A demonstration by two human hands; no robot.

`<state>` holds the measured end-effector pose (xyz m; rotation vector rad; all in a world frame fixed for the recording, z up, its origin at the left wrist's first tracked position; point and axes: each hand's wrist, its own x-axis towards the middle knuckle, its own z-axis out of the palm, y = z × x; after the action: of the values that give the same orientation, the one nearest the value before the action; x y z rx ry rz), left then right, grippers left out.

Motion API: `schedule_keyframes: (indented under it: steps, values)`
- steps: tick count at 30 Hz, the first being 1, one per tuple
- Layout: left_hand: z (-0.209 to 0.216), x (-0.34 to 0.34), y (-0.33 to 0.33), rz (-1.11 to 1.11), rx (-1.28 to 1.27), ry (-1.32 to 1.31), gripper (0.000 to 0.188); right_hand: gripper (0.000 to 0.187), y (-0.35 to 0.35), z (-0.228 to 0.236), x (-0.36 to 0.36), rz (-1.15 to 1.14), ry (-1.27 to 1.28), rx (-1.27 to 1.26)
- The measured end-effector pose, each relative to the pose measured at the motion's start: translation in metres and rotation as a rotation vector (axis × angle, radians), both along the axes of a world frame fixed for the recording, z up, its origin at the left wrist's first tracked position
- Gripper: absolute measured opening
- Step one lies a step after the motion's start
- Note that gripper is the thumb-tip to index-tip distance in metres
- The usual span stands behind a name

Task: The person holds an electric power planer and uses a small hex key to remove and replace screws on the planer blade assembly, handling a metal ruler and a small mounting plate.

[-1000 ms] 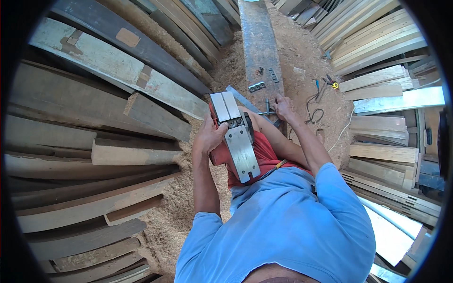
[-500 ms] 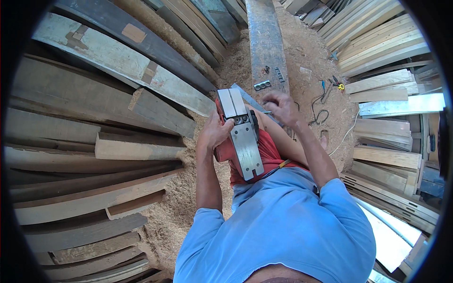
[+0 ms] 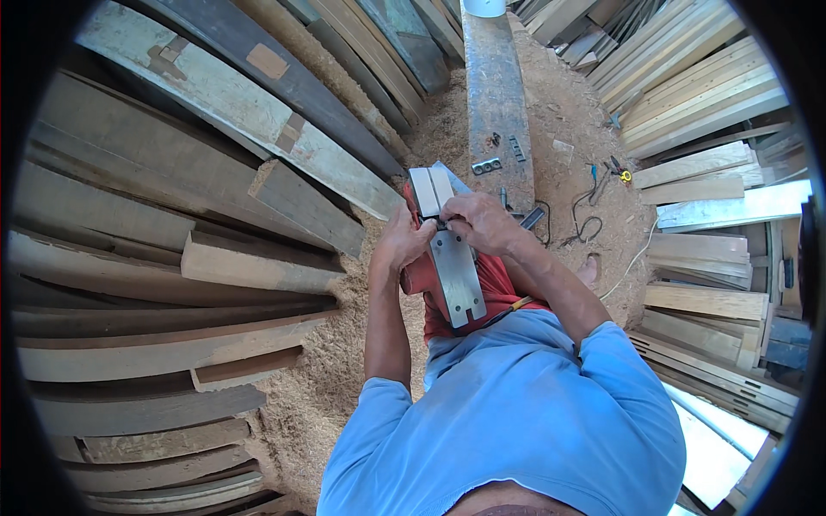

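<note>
A red electric hand planer (image 3: pixel 459 279) rests upside down on my lap, its flat metal sole facing up. My left hand (image 3: pixel 400 239) grips the planer's left side, thumb near the cutter opening. The fingers of my right hand (image 3: pixel 484 222) are pinched together over that opening, between the two sole plates. They cover the cutter parts, and what they pinch is hidden. On the plank beyond lie a metal piece with round holes (image 3: pixel 486 165) and a slim dark slotted piece (image 3: pixel 516 148).
A yellow-handled tool (image 3: pixel 520 303) lies on my lap. The worn plank (image 3: pixel 497 86) runs away from me over a shavings-covered floor (image 3: pixel 568 103). A cable (image 3: pixel 588 225) and yellow-handled tool (image 3: pixel 625 175) lie to the right. Stacked boards (image 3: pixel 95 215) line both sides.
My right hand has come left and down from beside the planer onto its cutter opening. The thin tool seen at its fingers before is now hidden. My left hand keeps its grip.
</note>
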<state>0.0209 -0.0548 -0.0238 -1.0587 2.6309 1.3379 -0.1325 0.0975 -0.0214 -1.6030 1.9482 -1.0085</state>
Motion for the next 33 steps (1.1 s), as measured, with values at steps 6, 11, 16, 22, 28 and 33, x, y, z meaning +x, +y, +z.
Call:
schedule_keyframes:
  steps: [6, 11, 16, 22, 28, 33]
  values:
    - [-0.012, 0.000, -0.006, -0.029, -0.030, 0.021, 0.060, 0.017, -0.005, -0.004, -0.002, 0.033, 0.018, 0.058]
    - [-0.016, -0.001, -0.009, -0.040, -0.010, 0.075, 0.056, 0.014, -0.005, -0.009, 0.004, -0.069, 0.059, -0.015]
    - [-0.033, 0.000, -0.012, -0.010, 0.025, 0.078, 0.050, 0.016, -0.005, -0.001, 0.008, -0.104, 0.062, 0.092]
    - [-0.048, 0.001, -0.015, -0.031, 0.035, 0.133, 0.050, 0.024, -0.007, -0.003, 0.017, -0.160, 0.202, 0.128]
    - [-0.034, 0.001, -0.011, -0.017, -0.004, 0.085, 0.051, 0.026, -0.005, -0.003, 0.014, -0.173, 0.131, 0.027]
    - [-0.045, 0.003, -0.015, -0.009, 0.052, 0.112, 0.052, 0.023, -0.009, -0.004, 0.017, -0.159, 0.127, 0.089]
